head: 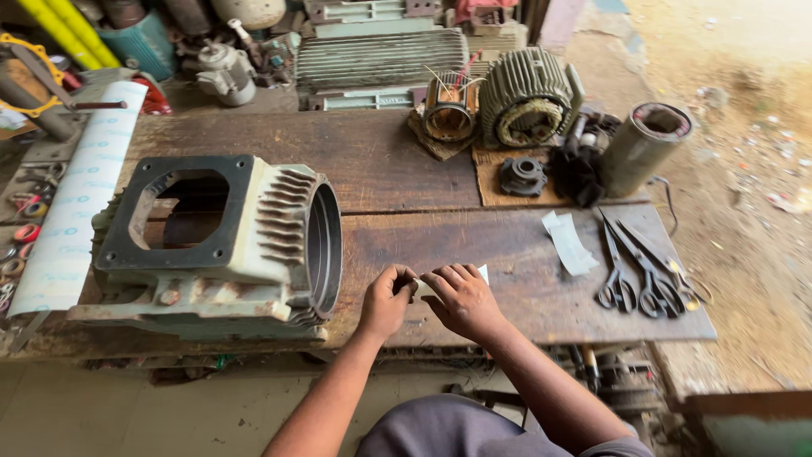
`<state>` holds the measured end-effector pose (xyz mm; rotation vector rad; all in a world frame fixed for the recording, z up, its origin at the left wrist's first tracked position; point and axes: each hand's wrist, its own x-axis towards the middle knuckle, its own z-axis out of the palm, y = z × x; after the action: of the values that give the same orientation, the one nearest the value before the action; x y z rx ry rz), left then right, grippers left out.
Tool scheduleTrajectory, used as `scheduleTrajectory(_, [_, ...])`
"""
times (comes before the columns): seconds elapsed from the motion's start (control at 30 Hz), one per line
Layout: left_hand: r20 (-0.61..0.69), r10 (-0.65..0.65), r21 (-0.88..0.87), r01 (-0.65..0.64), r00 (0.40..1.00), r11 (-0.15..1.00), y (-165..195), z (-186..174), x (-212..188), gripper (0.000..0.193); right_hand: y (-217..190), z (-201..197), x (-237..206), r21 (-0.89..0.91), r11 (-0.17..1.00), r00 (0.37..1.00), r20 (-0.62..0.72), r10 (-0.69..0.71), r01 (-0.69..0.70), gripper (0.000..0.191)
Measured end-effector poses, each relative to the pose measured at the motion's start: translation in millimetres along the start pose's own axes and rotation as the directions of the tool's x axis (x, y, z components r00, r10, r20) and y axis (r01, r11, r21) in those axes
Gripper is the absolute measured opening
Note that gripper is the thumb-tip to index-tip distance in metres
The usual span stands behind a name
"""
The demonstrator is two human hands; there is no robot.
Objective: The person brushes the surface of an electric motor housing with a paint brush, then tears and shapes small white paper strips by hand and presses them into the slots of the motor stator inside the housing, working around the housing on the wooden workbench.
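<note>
Just right of the finned motor housing (224, 245) on the counter (423, 169), the left hand (386, 300) and right hand (463, 300) pinch a small white paper strip (423, 286) between closed fingertips; creasing it well probably wants firm pressure flat against the wood. Further right lie one loose paper strip (568, 243) and two scissors (647, 267).

Big motor housing (224, 245) sits on the workbench (423, 245) at left of frame, with a paper roll (76, 195) lying further left. Both hands (385, 300) (463, 300) meet at bottom center on a paper slip (483, 272). Scissors (643, 271) lie to the right, another paper strip (568, 244) between. Stators (526, 97) and a cylinder (643, 145) sit upper right.
</note>
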<state>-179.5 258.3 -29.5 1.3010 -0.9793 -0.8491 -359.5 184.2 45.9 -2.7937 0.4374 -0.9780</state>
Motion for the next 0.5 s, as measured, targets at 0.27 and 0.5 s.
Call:
scheduleTrajectory(0.27, [-0.113, -0.057, -0.09, 0.047, 0.992, 0.995, -21, 33, 36, 0.008, 68, -6, 13, 0.104, 0.993, 0.998, 0.02, -0.06, 0.058, 0.046])
scheduleTrajectory(0.5, [-0.146, -0.047, 0.188, 0.075, 0.988, 0.979, 3, 40, 34, 0.005, 91, 0, 19, 0.188, 0.975, 0.992, 0.008, -0.124, 0.12, 0.046])
